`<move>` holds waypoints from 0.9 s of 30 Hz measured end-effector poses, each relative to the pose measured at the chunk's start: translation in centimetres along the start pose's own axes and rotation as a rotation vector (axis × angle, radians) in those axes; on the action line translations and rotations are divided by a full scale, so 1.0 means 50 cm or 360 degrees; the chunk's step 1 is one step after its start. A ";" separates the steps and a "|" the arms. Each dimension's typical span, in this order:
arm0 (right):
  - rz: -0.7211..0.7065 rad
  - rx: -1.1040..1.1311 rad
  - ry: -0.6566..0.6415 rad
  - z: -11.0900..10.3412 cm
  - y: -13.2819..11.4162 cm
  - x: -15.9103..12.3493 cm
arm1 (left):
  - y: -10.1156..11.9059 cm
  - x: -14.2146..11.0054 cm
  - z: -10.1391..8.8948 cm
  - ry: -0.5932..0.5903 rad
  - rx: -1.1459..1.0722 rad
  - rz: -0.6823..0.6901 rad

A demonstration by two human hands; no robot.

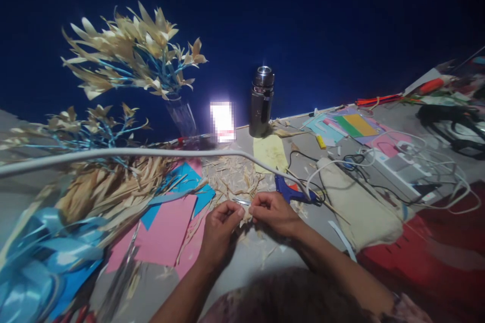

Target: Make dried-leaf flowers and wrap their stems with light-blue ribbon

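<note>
My left hand (226, 215) and my right hand (273, 210) meet close together over the table, low in the middle. Thumb and fingertips are pinched on each, but whatever lies in them is too small to make out. A thin silvery strip (241, 202) shows just behind the fingertips. Pale dried husk scraps (248, 181) lie scattered around and beneath both hands. Just right of my right hand rests a dark blue glue gun (288, 191), not touched. Pink paper sheets (168, 229) lie left of my left hand.
A white cable (151, 153) crosses the front view. At the back stand a dark flask (261, 106) and a glass vase (182, 116) with dried-leaf flowers. Blue ribbon (49, 257) heaps at left; a power strip (401, 169) with tangled cords lies at right.
</note>
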State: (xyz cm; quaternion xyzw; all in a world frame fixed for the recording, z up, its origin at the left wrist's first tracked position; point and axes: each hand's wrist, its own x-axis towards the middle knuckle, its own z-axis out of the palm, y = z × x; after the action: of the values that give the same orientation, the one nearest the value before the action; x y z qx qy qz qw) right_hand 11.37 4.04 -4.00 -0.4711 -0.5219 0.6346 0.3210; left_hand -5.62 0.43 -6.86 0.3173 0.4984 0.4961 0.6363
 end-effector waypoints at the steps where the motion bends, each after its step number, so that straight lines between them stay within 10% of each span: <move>1: 0.0007 0.0013 0.0001 0.000 0.000 0.000 | -0.002 0.001 -0.001 -0.0009 -0.0020 0.0001; 10: 0.0041 0.0138 0.0042 -0.004 -0.001 -0.001 | 0.008 -0.004 -0.006 -0.0302 0.0008 -0.0064; 27: 0.0004 0.0123 0.0055 0.002 -0.004 -0.002 | -0.008 -0.001 -0.012 -0.0093 0.0204 -0.0003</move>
State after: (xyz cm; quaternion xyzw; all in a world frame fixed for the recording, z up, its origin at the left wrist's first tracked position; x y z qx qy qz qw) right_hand 11.32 3.97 -3.75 -0.4700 -0.4908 0.6463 0.3471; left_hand -6.08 0.22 -7.40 0.3713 0.5106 0.4531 0.6294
